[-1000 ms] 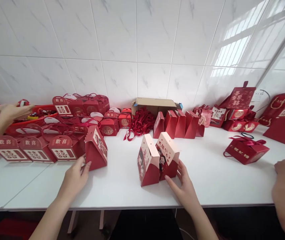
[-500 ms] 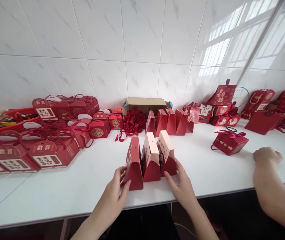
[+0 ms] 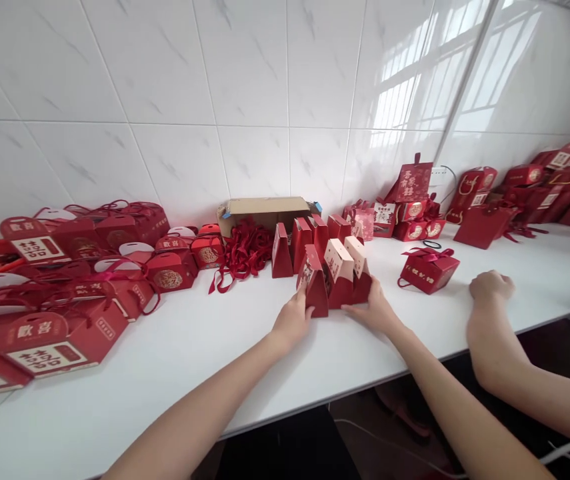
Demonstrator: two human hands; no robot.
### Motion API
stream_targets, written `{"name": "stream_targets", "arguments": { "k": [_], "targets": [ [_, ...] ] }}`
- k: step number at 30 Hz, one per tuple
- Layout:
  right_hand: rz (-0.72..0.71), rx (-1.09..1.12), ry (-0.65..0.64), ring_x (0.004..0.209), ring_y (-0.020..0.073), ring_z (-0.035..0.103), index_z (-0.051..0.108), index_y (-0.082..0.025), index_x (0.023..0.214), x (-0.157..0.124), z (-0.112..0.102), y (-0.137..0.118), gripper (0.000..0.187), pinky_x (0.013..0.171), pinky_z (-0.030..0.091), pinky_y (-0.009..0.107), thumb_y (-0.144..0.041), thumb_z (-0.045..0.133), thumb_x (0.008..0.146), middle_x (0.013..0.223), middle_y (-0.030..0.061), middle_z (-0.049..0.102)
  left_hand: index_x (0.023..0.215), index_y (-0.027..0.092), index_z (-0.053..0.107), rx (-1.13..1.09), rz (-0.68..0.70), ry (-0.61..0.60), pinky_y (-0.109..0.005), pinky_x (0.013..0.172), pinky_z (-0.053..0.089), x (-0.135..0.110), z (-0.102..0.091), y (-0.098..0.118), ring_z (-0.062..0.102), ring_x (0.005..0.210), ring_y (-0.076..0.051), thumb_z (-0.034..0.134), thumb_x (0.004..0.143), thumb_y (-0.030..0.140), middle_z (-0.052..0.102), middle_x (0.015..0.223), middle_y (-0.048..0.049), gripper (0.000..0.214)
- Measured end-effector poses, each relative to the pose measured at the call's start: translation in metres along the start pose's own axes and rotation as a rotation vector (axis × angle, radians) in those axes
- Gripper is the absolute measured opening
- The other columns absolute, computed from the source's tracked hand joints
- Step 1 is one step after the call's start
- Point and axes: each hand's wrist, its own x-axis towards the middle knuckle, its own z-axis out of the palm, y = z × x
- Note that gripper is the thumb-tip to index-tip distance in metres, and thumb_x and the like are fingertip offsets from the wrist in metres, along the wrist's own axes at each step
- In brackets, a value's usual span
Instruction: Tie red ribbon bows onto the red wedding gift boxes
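Three small red gift boxes with pale printed flaps [image 3: 337, 277] stand side by side in the middle of the white table [image 3: 205, 347]. My left hand [image 3: 292, 321] presses against the left box, fingers curled on its side. My right hand [image 3: 375, 312] rests against the right box's base, fingers extended along it. Both arms are stretched far forward. Just behind this group stands a row of plain red folded boxes [image 3: 305, 239].
Many red handled boxes [image 3: 65, 287] crowd the left side. A cardboard carton [image 3: 262, 212] and a heap of red ribbons [image 3: 242, 252] sit by the tiled wall. A ribboned red box [image 3: 427, 269] and another person's fist [image 3: 489, 288] are at right, more red boxes [image 3: 485, 207] beyond.
My hands pushed the three boxes together away from me, toward the row of plain red boxes. The view shifted left; the other person's hand stays on the table at right.
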Motion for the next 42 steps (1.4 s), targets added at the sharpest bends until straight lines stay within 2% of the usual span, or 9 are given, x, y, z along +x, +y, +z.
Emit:
{"name": "stream_targets", "arguments": {
  "k": [5,9,14,20,25,32,35,38,42],
  "targets": [
    [-0.007,-0.106,-0.052,0.129,0.0289,0.041,0.007,-0.01,0.144,0.049,0.007,0.013,0.098,0.103,0.036,0.04,-0.047,0.063,0.072,0.145,0.0203,0.032,0.144,0.012,0.02,0.027,-0.081,0.094,-0.037,0.096,0.042,0.042,0.014,-0.013,0.055,0.114,-0.026,0.038,0.09,0.019,0.056,0.127,-0.0175,0.058],
    [0.01,-0.206,-0.067,0.131,0.0265,0.038,-0.004,-0.013,0.147,0.059,0.014,0.017,0.09,0.107,0.028,0.041,-0.045,0.051,0.082,0.148,0.0168,0.029,0.145,0.01,0.016,0.07,-0.162,0.12,-0.042,0.103,0.034,0.052,0.018,-0.021,0.045,0.126,-0.029,0.04,0.09,0.026,0.051,0.133,-0.0195,0.062],
    [0.151,-0.366,-0.054,0.14,0.032,0.017,-0.003,-0.002,0.146,0.055,0.021,0.019,0.096,0.111,0.013,0.045,-0.058,0.042,0.083,0.151,0.0225,0.018,0.144,0.0,0.01,0.143,-0.231,0.069,-0.04,0.11,0.025,0.046,0.02,-0.024,0.026,0.138,-0.032,0.047,0.085,0.034,0.031,0.146,-0.0247,0.077],
    [0.257,-0.481,-0.086,0.14,0.0354,0.014,0.009,0.007,0.144,0.051,0.025,0.019,0.096,0.112,0.011,0.043,-0.065,0.03,0.084,0.151,0.0241,0.016,0.145,-0.001,0.011,0.226,-0.285,0.0,-0.046,0.114,0.013,0.037,0.021,-0.021,0.015,0.141,-0.033,0.039,0.089,0.042,0.024,0.149,-0.0251,0.075],
    [0.272,-0.521,-0.147,0.141,0.0328,0.012,0.021,0.001,0.145,0.044,0.021,0.017,0.089,0.112,0.01,0.043,-0.065,0.024,0.085,0.152,0.0191,0.018,0.141,0.018,0.032,0.283,-0.309,-0.041,-0.058,0.111,0.009,0.029,0.018,-0.017,0.019,0.139,-0.032,0.044,0.09,0.048,0.025,0.151,-0.0127,0.06],
    [0.262,-0.554,-0.193,0.141,0.0311,0.012,0.02,-0.006,0.147,0.026,0.016,0.011,0.081,0.112,0.01,0.045,-0.062,0.022,0.088,0.154,0.0152,0.015,0.135,0.019,0.04,0.329,-0.259,-0.083,-0.058,0.109,0.019,0.012,0.012,-0.019,0.029,0.135,-0.031,0.048,0.089,0.045,0.032,0.148,-0.0112,0.053],
    [0.247,-0.57,-0.204,0.141,0.0303,0.012,0.019,-0.008,0.147,0.019,0.015,0.011,0.08,0.112,0.01,0.046,-0.062,0.021,0.088,0.154,0.0132,0.015,0.141,0.017,0.033,0.34,-0.25,-0.111,-0.053,0.112,0.014,0.008,0.004,-0.028,0.023,0.139,-0.03,0.042,0.087,0.056,0.026,0.152,-0.0122,0.067],
    [0.239,-0.581,-0.211,0.142,0.0295,0.012,0.02,-0.009,0.147,0.014,0.014,0.011,0.079,0.112,0.011,0.045,-0.062,0.021,0.088,0.154,0.0125,0.015,0.145,0.012,0.026,0.376,-0.331,-0.097,-0.05,0.114,0.009,0.006,-0.016,-0.045,0.011,0.142,-0.031,0.037,0.08,0.068,0.019,0.154,-0.0148,0.086],
    [0.232,-0.587,-0.22,0.141,0.0295,0.014,0.022,-0.01,0.147,0.011,0.011,0.01,0.078,0.112,0.011,0.045,-0.061,0.022,0.088,0.154,0.0132,0.017,0.146,0.005,0.016,0.459,-0.508,0.003,-0.059,0.111,-0.003,0.0,-0.053,-0.075,-0.003,0.142,-0.034,0.03,0.082,0.063,0.009,0.154,-0.0176,0.088]
  ]
}}
